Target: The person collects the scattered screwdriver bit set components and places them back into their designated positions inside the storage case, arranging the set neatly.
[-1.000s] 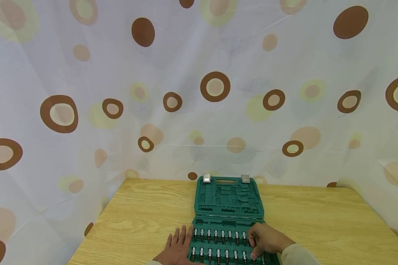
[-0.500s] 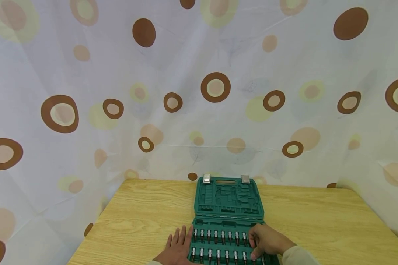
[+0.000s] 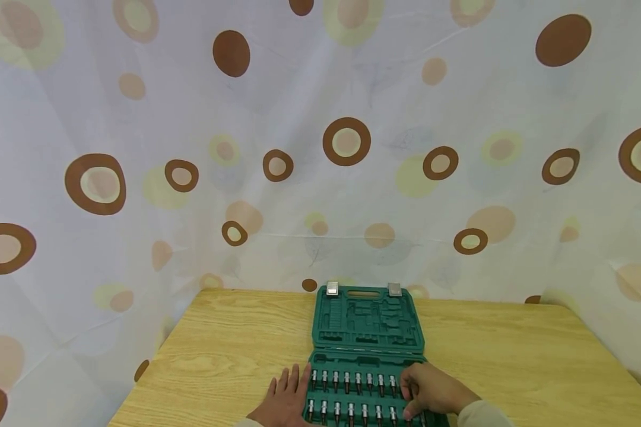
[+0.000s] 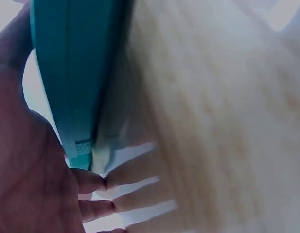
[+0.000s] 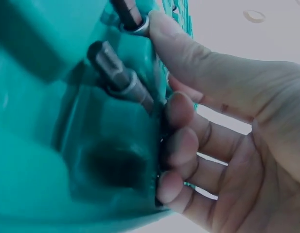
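Observation:
A green molded tool case (image 3: 365, 359) lies unfolded on the wooden table, two rows of hex bit sockets (image 3: 351, 411) set in its lower half. My left hand (image 3: 283, 398) rests with straight, spread fingers against the case's left side; the left wrist view shows the case wall (image 4: 77, 73) beside its palm. Over the right end of the rows, my right hand (image 3: 435, 388) has curled fingers, its thumb touching a front-row bit socket (image 5: 132, 17) at the metal collar. Another bit socket (image 5: 123, 75) stands beside it. What the fingertips touch is partly hidden.
The case lid (image 3: 368, 317) leans back behind the rows, with molded hollows and two metal latches (image 3: 333, 288). Wooden tabletop (image 3: 235, 332) extends to both sides. A patterned white curtain (image 3: 299, 201) hangs behind and beside the table.
Both hands keep nearly the same pose and place on the case. The head view has shifted very slightly.

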A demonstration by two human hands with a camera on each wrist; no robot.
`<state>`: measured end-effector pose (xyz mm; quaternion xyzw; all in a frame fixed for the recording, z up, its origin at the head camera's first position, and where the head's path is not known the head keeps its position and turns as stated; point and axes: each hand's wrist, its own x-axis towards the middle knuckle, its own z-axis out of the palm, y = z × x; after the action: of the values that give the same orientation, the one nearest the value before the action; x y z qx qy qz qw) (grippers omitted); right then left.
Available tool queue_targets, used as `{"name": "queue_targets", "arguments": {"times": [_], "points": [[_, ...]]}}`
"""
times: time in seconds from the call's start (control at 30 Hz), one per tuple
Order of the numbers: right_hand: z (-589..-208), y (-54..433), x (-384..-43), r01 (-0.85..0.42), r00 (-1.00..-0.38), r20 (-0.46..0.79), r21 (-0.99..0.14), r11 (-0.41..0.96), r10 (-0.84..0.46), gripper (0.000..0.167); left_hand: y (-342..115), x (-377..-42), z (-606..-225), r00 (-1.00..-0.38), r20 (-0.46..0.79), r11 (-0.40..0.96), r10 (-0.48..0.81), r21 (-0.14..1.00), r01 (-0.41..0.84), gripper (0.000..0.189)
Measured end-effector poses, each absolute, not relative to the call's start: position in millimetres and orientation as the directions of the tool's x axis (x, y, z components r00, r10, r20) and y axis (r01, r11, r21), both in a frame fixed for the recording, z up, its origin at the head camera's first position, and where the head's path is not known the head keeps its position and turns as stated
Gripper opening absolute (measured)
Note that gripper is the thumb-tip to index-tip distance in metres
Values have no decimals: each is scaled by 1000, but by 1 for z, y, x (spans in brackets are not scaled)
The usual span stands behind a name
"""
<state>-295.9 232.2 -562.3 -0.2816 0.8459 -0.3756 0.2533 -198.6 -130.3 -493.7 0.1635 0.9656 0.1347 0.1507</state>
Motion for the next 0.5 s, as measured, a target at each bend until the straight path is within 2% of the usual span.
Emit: {"name": "queue_targets", "arguments": {"times": [0.13, 0.27, 0.37, 0.5], "points": [[-522, 219, -269, -338, -689, -184, -774, 535, -701, 26, -130, -201, -489, -899, -237, 917, 367, 257, 307, 105], [-479, 209, -247, -340, -692, -126, -812, 475, -711, 19, -130, -207, -481, -908, -211, 905, 361, 315, 287, 104], [-466, 210, -242, -343, -743, -61, -821, 457, -667, 14, -130, -214, -477, -915, -211, 901, 344, 349, 258, 96], [-460, 220, -249, -324, -822, -12, -811, 486, -569, 16, -133, -227, -477, -906, -198, 856, 374, 451, 254, 80]]}}
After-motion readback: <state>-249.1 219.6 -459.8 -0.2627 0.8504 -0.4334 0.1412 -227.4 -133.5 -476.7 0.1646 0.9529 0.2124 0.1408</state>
